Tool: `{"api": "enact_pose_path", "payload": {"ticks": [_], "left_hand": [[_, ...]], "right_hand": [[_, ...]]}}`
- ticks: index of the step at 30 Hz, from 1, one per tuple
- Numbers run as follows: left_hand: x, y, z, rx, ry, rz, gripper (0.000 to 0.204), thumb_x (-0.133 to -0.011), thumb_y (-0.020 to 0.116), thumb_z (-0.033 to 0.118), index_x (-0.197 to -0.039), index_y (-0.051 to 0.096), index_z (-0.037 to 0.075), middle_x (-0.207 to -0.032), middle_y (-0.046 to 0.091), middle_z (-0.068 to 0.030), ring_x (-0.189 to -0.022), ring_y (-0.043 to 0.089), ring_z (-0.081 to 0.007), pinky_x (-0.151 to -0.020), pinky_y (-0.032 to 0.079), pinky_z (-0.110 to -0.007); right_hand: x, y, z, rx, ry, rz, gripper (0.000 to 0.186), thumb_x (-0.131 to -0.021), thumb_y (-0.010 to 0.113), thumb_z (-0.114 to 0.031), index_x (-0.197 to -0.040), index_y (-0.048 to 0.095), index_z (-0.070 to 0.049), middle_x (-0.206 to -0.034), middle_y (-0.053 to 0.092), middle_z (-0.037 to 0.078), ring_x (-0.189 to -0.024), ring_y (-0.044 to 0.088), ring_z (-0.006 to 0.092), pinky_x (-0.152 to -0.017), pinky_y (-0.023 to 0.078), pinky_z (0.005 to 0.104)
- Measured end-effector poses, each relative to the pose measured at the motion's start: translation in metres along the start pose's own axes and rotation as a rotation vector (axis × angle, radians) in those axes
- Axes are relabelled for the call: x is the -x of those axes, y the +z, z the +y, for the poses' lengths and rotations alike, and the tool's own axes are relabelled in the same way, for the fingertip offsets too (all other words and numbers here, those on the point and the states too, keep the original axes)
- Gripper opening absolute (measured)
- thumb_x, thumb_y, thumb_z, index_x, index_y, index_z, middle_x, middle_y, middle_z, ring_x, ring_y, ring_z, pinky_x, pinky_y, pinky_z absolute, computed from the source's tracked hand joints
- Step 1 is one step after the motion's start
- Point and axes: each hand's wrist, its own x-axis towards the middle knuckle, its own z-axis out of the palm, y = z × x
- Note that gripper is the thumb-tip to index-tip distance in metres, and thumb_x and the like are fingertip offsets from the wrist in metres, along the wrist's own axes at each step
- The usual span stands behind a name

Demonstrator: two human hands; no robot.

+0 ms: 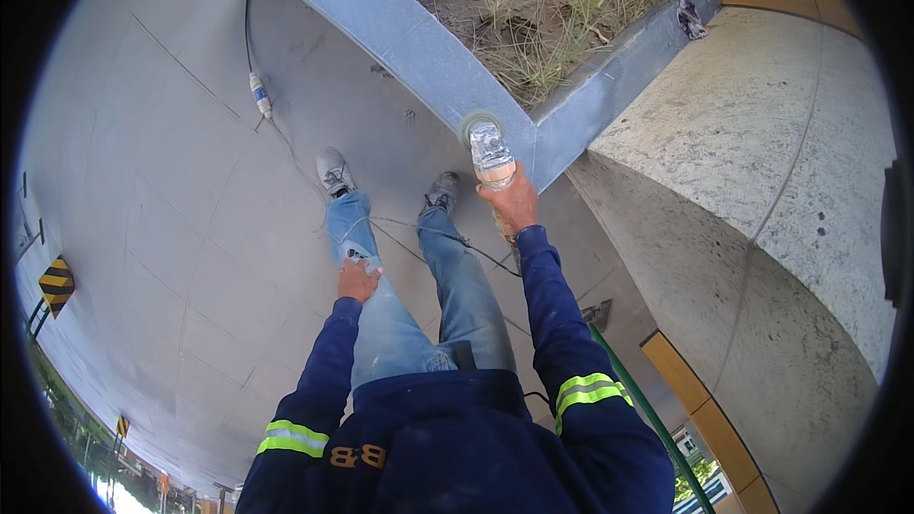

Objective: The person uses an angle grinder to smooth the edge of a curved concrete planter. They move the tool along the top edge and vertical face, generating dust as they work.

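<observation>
In my right hand (pixel 512 202) is an angle grinder (pixel 492 157) with a body wrapped in silver tape. Its round disc (pixel 479 124) is at the blue-grey curb (pixel 428 57), near the corner where two curb sections meet. The grinder's cord runs back past my legs. By my left knee, my left hand (pixel 358 281) is curled around something pale and small that I cannot make out; part of it blends with the jeans (pixel 381 324).
A pale cable connector (pixel 259 95) joins the cord on the grey floor to my left. Beyond the curb lies a planting bed (pixel 514 19) with dry grass. A rough concrete block (pixel 743 133) rises at the right. A yellow-black striped sign (pixel 57 287) stands far left.
</observation>
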Motion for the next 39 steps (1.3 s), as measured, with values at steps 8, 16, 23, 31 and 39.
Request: {"api": "enact_pose_path", "payload": {"ticks": [8, 16, 23, 31, 39], "left_hand": [[0.055, -0.018, 0.119, 0.078, -0.197, -0.388, 0.139, -0.071, 0.09, 0.067, -0.17, 0.013, 0.008, -0.159, 0.043, -0.0319, -0.138, 0.055, -0.0503, -0.111, 0.05, -0.054], [0.007, -0.007, 0.163, -0.053, -0.272, -0.351, 0.128, -0.066, 0.091, 0.06, -0.155, 0.031, -0.009, -0.137, 0.064, -0.0351, -0.132, 0.063, -0.0449, -0.111, 0.049, -0.05], [0.007, -0.016, 0.152, -0.166, -0.335, -0.248, 0.111, -0.073, 0.088, 0.056, -0.152, 0.036, -0.001, -0.126, 0.066, -0.0278, -0.109, 0.074, -0.0434, -0.094, 0.061, -0.05], [0.017, -0.012, 0.153, 0.027, -0.418, -0.154, 0.111, -0.076, 0.086, 0.05, -0.159, 0.032, 0.0, -0.121, 0.065, -0.024, -0.105, 0.072, -0.0426, -0.087, 0.061, -0.057], [0.021, 0.006, 0.173, 0.072, -0.491, -0.221, 0.111, -0.077, 0.084, 0.055, -0.159, 0.031, 0.001, -0.127, 0.061, -0.0233, -0.109, 0.071, -0.0426, -0.087, 0.058, -0.067]], "right_hand": [[-0.006, -0.029, 0.083, 0.028, 0.026, -0.028, 0.075, -0.069, 0.091, -0.039, -0.126, 0.061, -0.001, -0.109, 0.077, 0.022, -0.101, 0.074, 0.0424, -0.087, 0.058, 0.0511], [-0.066, -0.033, 0.066, 0.181, -0.081, -0.089, 0.077, -0.063, 0.089, -0.046, -0.116, 0.062, 0.002, -0.097, 0.074, 0.029, -0.093, 0.073, 0.0475, -0.084, 0.058, 0.0522], [-0.073, -0.008, 0.033, 0.089, 0.004, -0.081, 0.072, -0.068, 0.092, -0.039, -0.12, 0.061, 0.0, -0.101, 0.078, 0.022, -0.096, 0.076, 0.0408, -0.083, 0.059, 0.0501], [-0.096, 0.004, 0.009, 0.226, -0.034, -0.087, 0.073, -0.069, 0.092, -0.038, -0.12, 0.061, 0.003, -0.102, 0.077, 0.026, -0.096, 0.075, 0.0448, -0.085, 0.058, 0.0508], [-0.117, 0.009, 0.012, 0.237, -0.085, -0.122, 0.073, -0.07, 0.092, -0.037, -0.12, 0.063, 0.006, -0.104, 0.078, 0.026, -0.097, 0.076, 0.0433, -0.086, 0.058, 0.0484]]}}
